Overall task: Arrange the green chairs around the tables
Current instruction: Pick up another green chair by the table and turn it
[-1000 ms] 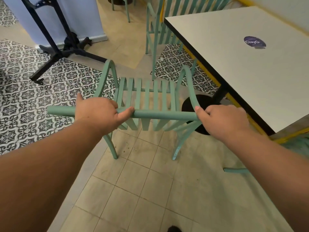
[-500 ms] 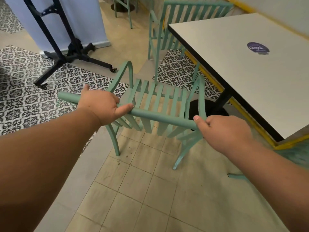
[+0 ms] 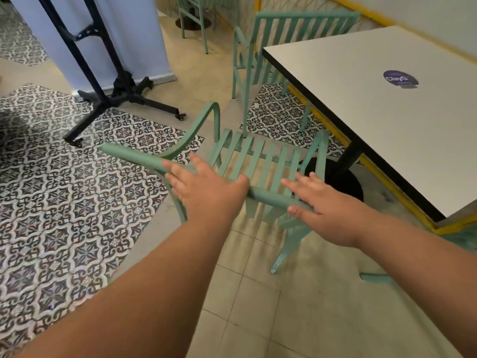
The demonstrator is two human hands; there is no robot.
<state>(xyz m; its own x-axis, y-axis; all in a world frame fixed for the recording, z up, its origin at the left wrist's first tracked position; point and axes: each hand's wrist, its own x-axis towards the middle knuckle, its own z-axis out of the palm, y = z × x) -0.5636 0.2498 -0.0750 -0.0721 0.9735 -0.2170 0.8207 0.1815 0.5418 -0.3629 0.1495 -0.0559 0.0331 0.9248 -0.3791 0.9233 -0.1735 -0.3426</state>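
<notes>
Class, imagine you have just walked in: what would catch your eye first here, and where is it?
At centre, the left hand and right hand lie open over the top rail of a mint-green slatted chair. A white square table fills the right; black-and-white patterned floor tiles spread left.

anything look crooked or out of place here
Yes: the near green chair sits skewed to the white table and stands clear of it, not pushed in, unlike the far chair drawn close at the table's end.

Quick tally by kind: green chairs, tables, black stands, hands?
Green chairs: 3 (near chair, far chair, top-edge chair)
White table: 1
Black stand: 1
Hands: 2 (left hand, right hand)
Total: 7
Green piece lower right: unclear, uncounted.
</notes>
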